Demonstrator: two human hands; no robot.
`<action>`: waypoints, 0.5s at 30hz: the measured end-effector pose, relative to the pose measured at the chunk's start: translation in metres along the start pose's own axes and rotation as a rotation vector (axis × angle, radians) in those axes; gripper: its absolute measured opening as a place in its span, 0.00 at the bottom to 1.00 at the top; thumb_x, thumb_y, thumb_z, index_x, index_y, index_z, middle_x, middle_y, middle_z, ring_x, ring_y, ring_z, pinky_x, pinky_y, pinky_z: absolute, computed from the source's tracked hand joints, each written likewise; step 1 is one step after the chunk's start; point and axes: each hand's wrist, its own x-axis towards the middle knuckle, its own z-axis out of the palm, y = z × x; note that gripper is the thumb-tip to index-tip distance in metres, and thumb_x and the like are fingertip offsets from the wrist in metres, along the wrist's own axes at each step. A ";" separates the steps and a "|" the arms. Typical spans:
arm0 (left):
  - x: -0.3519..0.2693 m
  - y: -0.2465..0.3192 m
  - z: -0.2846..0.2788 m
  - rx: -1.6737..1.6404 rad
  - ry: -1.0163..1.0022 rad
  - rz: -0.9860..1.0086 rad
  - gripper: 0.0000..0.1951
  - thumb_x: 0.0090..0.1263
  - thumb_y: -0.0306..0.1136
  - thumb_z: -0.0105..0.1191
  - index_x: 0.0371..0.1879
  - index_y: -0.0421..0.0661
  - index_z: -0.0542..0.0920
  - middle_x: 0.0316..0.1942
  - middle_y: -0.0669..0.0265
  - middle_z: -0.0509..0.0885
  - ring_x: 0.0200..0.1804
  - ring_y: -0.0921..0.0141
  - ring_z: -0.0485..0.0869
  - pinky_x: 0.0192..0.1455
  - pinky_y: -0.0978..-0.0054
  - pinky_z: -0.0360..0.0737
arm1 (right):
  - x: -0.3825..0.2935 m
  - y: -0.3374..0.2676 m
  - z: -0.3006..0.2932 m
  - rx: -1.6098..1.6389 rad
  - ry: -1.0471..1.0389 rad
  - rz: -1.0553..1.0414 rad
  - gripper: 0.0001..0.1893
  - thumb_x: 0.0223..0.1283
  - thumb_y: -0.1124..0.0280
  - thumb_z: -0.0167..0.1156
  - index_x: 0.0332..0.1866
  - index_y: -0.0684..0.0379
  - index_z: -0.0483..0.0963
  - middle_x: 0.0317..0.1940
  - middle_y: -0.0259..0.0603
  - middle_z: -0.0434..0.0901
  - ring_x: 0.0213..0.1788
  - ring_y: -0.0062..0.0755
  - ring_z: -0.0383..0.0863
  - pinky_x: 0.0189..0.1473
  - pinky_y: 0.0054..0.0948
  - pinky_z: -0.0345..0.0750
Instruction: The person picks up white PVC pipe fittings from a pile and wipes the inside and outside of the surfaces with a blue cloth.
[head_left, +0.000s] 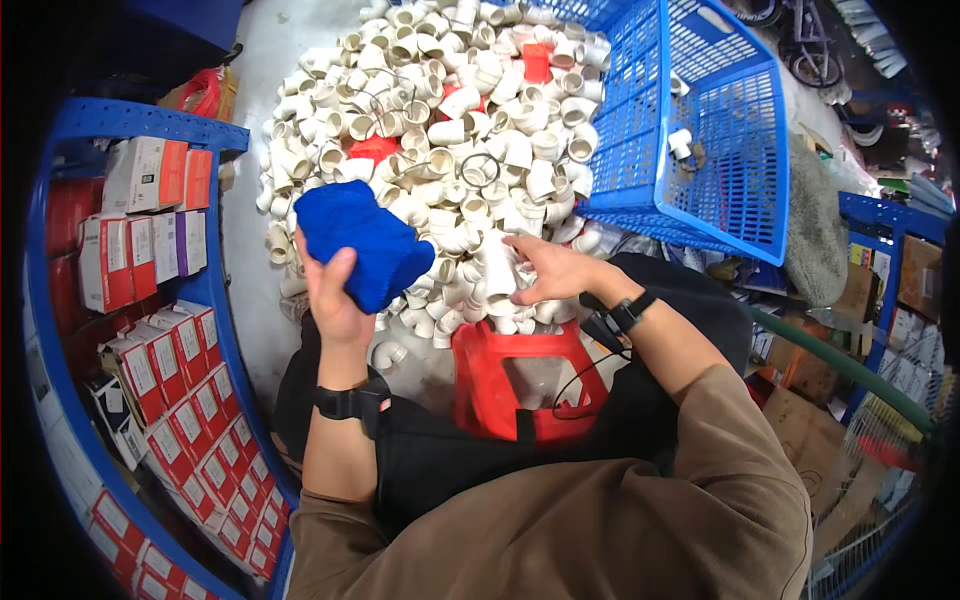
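Observation:
My left hand (335, 292) holds a blue cloth (364, 244), spread over the fingers and bunched at its right end. To the right, my right hand (559, 268) has its thumb and fingers around a white plastic pipe elbow (499, 264) at the near side of the pile. A large heap of white plastic pipe fittings (442, 135) covers the floor before me, with red pieces and thin dark loops among them. A red plastic stool (525, 345) stands between my legs at the near edge of the heap.
At the right a blue plastic crate (664, 202) lies tipped, with a few white fittings inside. Blue metal shelving (229, 315) with red and white boxes (187, 405) runs along the left. Cardboard boxes (795, 435) and a green bar (840, 367) are at the right.

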 end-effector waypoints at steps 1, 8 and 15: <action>-0.006 0.001 0.005 0.024 0.017 0.058 0.38 0.66 0.27 0.59 0.76 0.42 0.58 0.65 0.58 0.74 0.64 0.63 0.77 0.72 0.63 0.70 | -0.013 -0.033 -0.010 0.152 0.068 -0.100 0.57 0.46 0.54 0.74 0.79 0.66 0.51 0.72 0.61 0.62 0.70 0.51 0.72 0.70 0.37 0.72; -0.046 0.010 0.031 0.243 -0.216 0.238 0.37 0.78 0.43 0.56 0.79 0.42 0.55 0.73 0.55 0.68 0.71 0.63 0.70 0.75 0.63 0.65 | -0.082 -0.164 -0.021 0.011 0.518 -0.695 0.60 0.39 0.57 0.76 0.80 0.65 0.52 0.69 0.56 0.60 0.72 0.52 0.62 0.72 0.42 0.64; -0.082 0.017 0.050 -0.158 -0.314 -0.096 0.26 0.84 0.40 0.46 0.78 0.46 0.63 0.72 0.61 0.72 0.68 0.73 0.73 0.72 0.72 0.69 | -0.095 -0.194 0.003 -0.342 0.692 -0.692 0.60 0.35 0.60 0.83 0.78 0.66 0.57 0.69 0.56 0.62 0.69 0.57 0.70 0.66 0.44 0.75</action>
